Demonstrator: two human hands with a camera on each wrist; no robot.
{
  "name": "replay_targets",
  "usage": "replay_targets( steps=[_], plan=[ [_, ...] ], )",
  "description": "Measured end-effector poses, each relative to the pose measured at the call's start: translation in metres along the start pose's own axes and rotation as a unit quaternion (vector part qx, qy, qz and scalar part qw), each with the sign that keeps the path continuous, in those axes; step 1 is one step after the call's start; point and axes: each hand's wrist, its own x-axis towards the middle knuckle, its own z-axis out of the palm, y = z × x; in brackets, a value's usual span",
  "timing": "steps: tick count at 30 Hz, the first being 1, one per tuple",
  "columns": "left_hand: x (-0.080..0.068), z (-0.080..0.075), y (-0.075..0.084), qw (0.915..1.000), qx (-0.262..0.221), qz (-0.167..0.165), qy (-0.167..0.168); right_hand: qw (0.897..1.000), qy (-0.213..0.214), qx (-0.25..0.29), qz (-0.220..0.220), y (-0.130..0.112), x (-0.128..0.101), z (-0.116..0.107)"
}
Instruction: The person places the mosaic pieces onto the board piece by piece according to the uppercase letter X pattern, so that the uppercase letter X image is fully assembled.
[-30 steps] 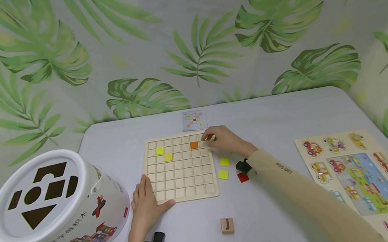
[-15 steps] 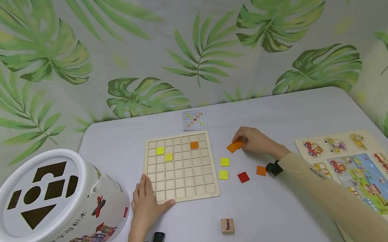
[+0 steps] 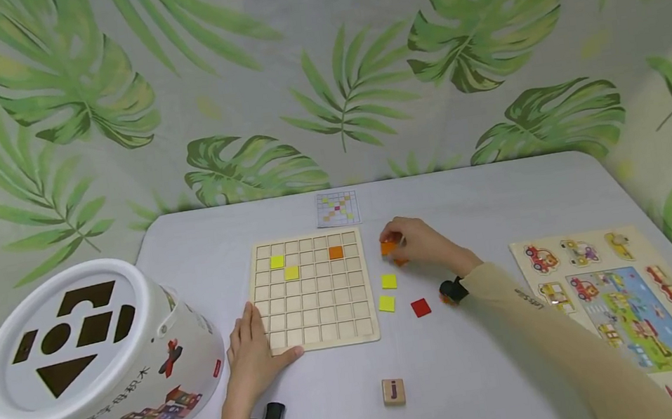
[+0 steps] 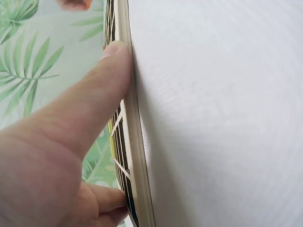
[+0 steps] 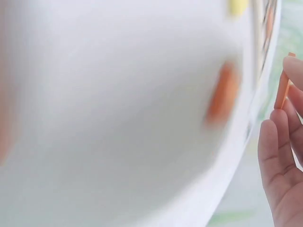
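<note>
A wooden grid board (image 3: 316, 311) lies mid-table, with two yellow tiles (image 3: 277, 262) and one orange tile (image 3: 336, 252) in its squares. My left hand (image 3: 253, 362) rests at its near left corner, thumb along the front edge and fingers extended by the left side. Right of the board, my right hand (image 3: 419, 239) pinches an orange square tile (image 5: 283, 90) between thumb and fingers, raised above the table. Below it lies another orange tile (image 5: 222, 97), partly covered by the hand in the head view. Nearby are two loose yellow tiles (image 3: 389, 281) and a red tile (image 3: 420, 307).
A pattern card (image 3: 337, 209) lies behind the board. A letter block (image 3: 393, 391) sits in front. On the left stands a white bucket (image 3: 202, 354) with shaped holes in its lid. A vehicle puzzle board (image 3: 528, 262) lies at the right. One orange tile is mostly hidden under the right wrist camera (image 3: 451, 291).
My right hand went from the board's far right corner to the orange tiles beside it, then slightly left with one raised, leaving another on the table. The left hand stayed still.
</note>
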Motion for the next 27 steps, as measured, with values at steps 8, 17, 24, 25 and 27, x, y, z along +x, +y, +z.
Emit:
replay_targets(
  steps=[8,17,24,25,27],
  plan=[
    [0.001,0.001,-0.001,1.0000,-0.005,-0.004,-0.003,0.998,-0.035,-0.008,-0.054,-0.050,0.043,0.044],
    [0.001,0.000,0.001,1.0000,0.002,-0.008,-0.005,0.993,-0.058,-0.093,-0.045,-0.072,0.067,0.074],
    [0.000,-0.001,0.001,0.9999,0.003,-0.010,-0.005,0.994,-0.064,-0.072,-0.052,-0.069,0.069,0.074],
    [0.000,-0.001,0.001,0.9999,0.004,-0.010,-0.005,0.995,-0.063,-0.060,-0.053,-0.068,0.067,0.072],
    [0.001,-0.001,0.001,1.0000,0.001,-0.008,-0.004,0.996,-0.055,-0.032,-0.059,-0.066,0.062,0.064]
  ],
)
